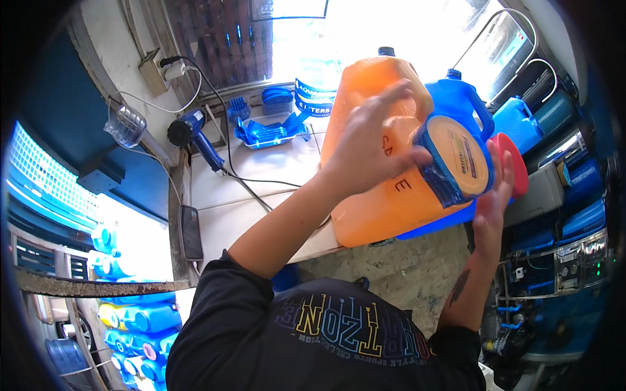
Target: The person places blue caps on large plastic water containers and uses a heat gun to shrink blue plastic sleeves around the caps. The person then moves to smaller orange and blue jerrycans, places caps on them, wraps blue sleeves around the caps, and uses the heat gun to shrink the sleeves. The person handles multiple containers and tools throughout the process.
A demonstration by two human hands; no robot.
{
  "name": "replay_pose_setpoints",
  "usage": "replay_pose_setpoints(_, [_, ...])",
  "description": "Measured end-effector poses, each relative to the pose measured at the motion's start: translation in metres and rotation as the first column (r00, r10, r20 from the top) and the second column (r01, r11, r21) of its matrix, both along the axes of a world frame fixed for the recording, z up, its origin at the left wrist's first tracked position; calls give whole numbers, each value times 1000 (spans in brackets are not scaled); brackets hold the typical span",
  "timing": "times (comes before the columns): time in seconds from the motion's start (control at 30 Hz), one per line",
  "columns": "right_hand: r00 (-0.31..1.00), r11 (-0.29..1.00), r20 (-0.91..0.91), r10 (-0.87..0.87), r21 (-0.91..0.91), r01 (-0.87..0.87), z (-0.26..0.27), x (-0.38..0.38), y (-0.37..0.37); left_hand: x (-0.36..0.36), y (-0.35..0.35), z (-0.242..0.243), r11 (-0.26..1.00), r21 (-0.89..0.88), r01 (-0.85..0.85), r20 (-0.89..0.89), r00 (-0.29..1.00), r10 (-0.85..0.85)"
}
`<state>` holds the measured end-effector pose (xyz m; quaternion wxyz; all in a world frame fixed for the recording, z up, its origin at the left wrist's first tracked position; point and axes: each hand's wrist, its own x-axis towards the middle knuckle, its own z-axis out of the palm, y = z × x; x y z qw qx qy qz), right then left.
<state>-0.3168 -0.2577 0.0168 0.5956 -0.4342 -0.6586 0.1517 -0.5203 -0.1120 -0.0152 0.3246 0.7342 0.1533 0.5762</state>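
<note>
My left hand (367, 139) is blurred, fingers spread, over the side of an orange plastic container (381, 210) with handwriting on it. My right hand (494, 205) lies along the container's far right side, beside its large round cap (459, 156), which has blue wrap around its rim and a printed label. Whether either palm presses on the container I cannot tell. Behind it rises a taller orange jug (371, 78) with a small dark cap. A blue jug (452, 97) with a handle stands to the right, and a round red lid (511, 163) shows beyond my right hand.
On the white tiled counter (215, 195) are a blue heat gun or hair dryer (198, 137) with its cord, a clear tray (269, 141) of blue plastic forks, a large water bottle (315, 93) and, at the left edge, a phone (191, 232). Several blue containers (151, 317) are stacked lower left.
</note>
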Motion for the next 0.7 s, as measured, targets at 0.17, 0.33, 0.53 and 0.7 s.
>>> replay_pose_setpoints(0.17, [972, 979, 120, -202, 22, 201, 5, 5, -56, -32, 118, -98, 846, -268, -461, 95, 861, 499])
replay_pose_setpoints(0.33, [925, 914, 67, -374, -145, 380, 5, 9, -121, -78, 221, -210, 636, -64, -769, -687, 496, 530])
replay_pose_setpoints(0.53, [871, 845, 9, -492, -237, 480, -4, 9, -154, -92, 252, -231, 729, 128, -672, -943, 145, 299])
replay_pose_setpoints(0.7, [917, 899, -60, -395, -233, 372, -14, 12, -162, -115, 244, -166, 728, -362, -582, -358, 808, 468])
